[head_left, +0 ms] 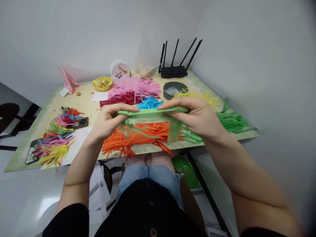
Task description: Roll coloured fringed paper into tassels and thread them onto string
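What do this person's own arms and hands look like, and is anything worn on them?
The bare left hand and bare right hand are ordinary human hands, with no gloves, watch or bracelet visible. Both forearms are uncovered. The short black fabric left sleeve ends above the elbow; only an edge of the matching black right sleeve shows.

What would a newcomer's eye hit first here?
Probably the light green strip, held up mid-view between the left hand and the right hand. Next, the vivid fringe on the table: orange fringe near the front edge, pink fringe farther back. The black router also stands out at the back right, its antennas raised against the pale wall.
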The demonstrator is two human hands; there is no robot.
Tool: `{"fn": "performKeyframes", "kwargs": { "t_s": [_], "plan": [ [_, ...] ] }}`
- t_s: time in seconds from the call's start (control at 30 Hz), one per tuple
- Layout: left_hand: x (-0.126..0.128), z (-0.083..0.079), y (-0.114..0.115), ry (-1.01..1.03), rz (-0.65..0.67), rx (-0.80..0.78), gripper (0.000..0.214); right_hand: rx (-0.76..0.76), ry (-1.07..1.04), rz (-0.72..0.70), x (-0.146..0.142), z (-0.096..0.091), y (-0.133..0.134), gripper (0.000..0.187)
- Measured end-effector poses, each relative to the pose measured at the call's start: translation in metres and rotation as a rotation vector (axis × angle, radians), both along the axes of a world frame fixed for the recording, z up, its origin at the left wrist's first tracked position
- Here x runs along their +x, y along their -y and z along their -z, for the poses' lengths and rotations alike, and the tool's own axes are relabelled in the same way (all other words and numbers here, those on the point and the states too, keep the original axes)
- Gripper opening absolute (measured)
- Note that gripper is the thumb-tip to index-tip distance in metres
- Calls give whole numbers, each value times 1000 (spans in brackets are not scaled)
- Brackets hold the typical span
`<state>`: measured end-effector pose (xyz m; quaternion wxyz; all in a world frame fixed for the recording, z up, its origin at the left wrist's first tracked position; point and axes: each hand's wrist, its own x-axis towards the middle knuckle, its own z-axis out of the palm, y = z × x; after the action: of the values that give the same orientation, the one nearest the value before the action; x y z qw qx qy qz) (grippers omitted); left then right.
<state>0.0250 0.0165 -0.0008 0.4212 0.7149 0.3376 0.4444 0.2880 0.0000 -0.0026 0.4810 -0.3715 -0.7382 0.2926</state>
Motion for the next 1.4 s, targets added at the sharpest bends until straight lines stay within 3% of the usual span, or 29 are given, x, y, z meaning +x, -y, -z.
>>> {"fn": "performKeyframes", "kwargs": {
  "t_s": [0.13, 0.3, 0.47, 0.57, 0.67, 0.8, 0.9, 1.0, 1.17, 1.4],
  "plan": [
    [-3, 5, 0, 65, 86, -16, 23, 24, -56, -93, 2, 7, 1, 26],
    [-7, -1, 7, -46, 77, 121, 18, 47, -25, -178, 9, 9, -4, 20],
    [-10, -3, 12, -175, 67, 196, 23, 62, 42, -82, 5, 6, 0, 18],
    [-6, -9, 13, -190, 41, 162, 27, 127, 131, -62, 0, 1, 5, 17],
    [1, -18, 12, -258, 15, 80, 47, 195, 201, -105, -2, -3, 7, 18],
    [7, -24, 5, -416, 111, -5, 37, 247, 239, -154, 1, -5, 8, 18],
    [8, -23, 3, -443, 108, 11, 33, 214, 247, -72, 2, -4, 9, 21],
    [8, -19, 6, -406, 31, 31, 27, 139, 246, 52, 0, 0, 10, 22],
    [9, -10, 15, -200, -69, -105, 25, 2, 153, 119, -7, 6, 12, 7],
    [4, 12, 14, 137, -18, -257, 32, -166, -192, 44, -13, 12, 14, 12]
  ]
}}
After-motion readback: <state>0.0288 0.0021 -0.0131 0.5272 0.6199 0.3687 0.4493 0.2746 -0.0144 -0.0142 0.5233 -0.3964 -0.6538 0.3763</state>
